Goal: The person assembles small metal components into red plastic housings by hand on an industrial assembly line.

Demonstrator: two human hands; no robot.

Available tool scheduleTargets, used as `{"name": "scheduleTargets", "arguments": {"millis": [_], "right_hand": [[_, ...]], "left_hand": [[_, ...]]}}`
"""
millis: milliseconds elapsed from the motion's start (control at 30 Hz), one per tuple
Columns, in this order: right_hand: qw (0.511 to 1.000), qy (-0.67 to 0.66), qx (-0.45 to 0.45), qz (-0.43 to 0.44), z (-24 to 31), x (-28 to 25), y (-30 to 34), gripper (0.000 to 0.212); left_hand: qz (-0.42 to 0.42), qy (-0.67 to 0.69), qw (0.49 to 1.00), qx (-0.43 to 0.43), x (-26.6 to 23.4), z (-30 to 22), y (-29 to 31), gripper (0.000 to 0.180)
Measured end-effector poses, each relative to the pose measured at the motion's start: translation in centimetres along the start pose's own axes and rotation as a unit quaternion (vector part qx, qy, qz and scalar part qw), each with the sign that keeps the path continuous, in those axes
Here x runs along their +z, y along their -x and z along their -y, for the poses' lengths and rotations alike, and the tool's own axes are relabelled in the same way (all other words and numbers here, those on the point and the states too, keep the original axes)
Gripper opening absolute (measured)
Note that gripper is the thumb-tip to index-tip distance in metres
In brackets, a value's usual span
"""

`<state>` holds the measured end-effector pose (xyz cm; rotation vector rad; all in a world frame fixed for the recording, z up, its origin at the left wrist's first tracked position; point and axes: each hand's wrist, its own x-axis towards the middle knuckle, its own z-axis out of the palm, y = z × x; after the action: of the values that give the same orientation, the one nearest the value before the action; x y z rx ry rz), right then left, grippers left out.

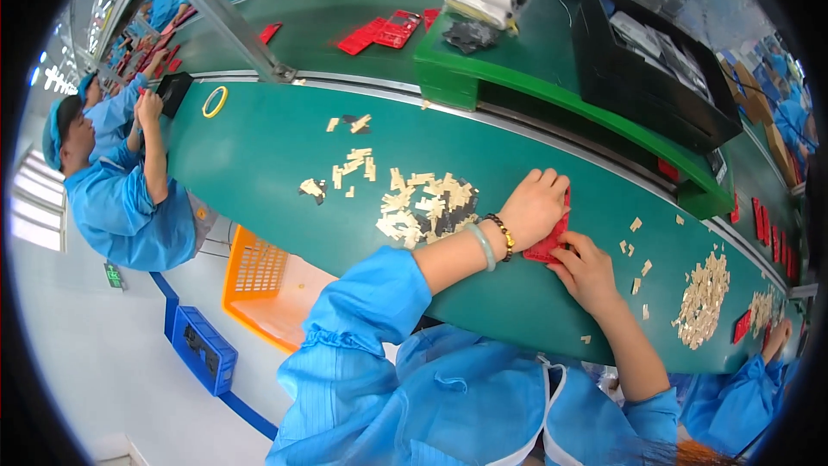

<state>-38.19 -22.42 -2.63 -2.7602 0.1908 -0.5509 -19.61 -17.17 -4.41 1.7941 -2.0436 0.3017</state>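
- Your smock [466, 406] is at the table's [259, 142] near edge.
- Your left hand [535, 209], mostly closed, grips the red case [542, 250].
- Your right hand [590, 274], thumb and bent fingers close together, holds its near edge.
- Your red case is over the table's middle.
- Pale strips [703, 300] are heaped on the table's left and right.
- Orange crate [257, 269] stands below the table's near edge, leftward.

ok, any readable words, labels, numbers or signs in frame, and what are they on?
None legible.
Small green sign, lower left: white marks, too small to read.
Whitish items in the black bin: too blurred.
Held red piece: no readable text.
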Motion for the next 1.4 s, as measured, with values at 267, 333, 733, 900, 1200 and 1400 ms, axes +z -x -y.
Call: {"name": "scheduleTargets", "arguments": {"millis": [267, 333, 733, 900, 1200, 1400], "right_hand": [[0.973, -0.198, 0.070, -0.099, 4.9, -0.8, -1.9, 0.031], [0.978, -0.202, 0.015, -0.043, 6.8, -0.8, -3.7, 0.049], [0.978, -0.095, 0.186, -0.019, 2.3, -1.7, 3.2, 0.043], [0.985, -0.058, 0.159, -0.030, 1.4, -2.2, 2.2, 0.040], [0.996, -0.040, 0.050, -0.059, 4.1, 0.2, -1.5, 0.059], [0.986, 0.050, 0.041, 0.152, 2.9, -1.9, 4.9, 0.064]], "left_hand": [[-0.035, -0.017, 0.990, 0.138, -10.1, -0.3, 8.0, 0.043], [-0.085, -0.036, 0.991, 0.095, -11.3, 2.9, 10.2, 0.031], [0.055, -0.312, 0.933, -0.168, -11.4, 41.1, 10.6, 0.051], [0.006, -0.360, 0.922, -0.142, -12.7, 38.7, 8.1, 0.016], [0.089, 0.052, 0.994, -0.037, -13.3, 1.0, 6.8, 0.030], [0.077, 0.189, 0.964, -0.172, -10.5, 7.0, 7.7, 0.024]]}}
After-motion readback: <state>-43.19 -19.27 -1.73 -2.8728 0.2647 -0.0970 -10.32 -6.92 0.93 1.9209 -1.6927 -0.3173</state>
